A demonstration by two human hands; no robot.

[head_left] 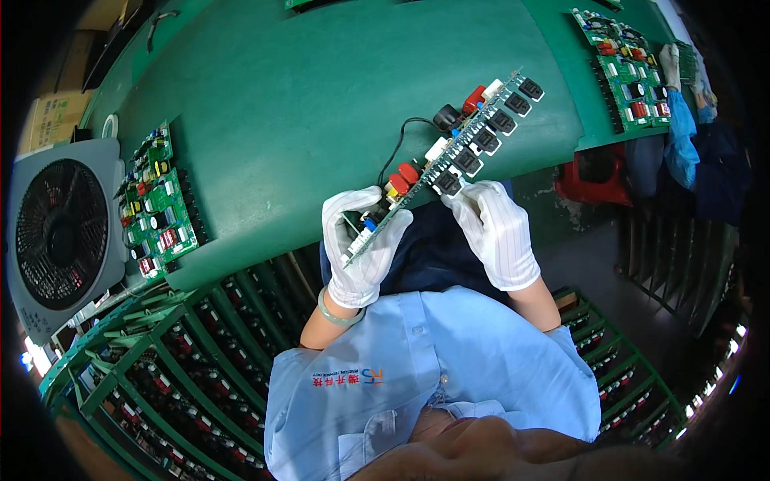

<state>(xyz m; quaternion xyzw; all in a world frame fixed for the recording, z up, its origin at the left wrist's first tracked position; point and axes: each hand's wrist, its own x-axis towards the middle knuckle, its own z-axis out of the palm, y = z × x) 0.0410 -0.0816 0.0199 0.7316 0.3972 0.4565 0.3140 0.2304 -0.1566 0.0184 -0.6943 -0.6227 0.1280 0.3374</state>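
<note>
A green circuit board (423, 178) is held tilted on edge above the table's near edge. Black sockets (485, 142) line one side of it; red, white and black components and a loose black wire (391, 149) are on the other. My left hand (358, 244), in a white glove, is closed around the board's lower left end, thumb and fingers on opposite sides. Gloved too, my right hand (496, 232) has its fingers curled together, the tips at the socket nearest me. Its palm side and part of the fingertips are hidden.
The green tabletop (281, 104) spreads ahead. At left stand assembled boards (160, 208) and a grey fan (62, 232); more boards (630, 76) lie far right, near another person's gloved hand (670, 66). Green racks (200, 353) holding boards flank me. A red stool (593, 178) stands right.
</note>
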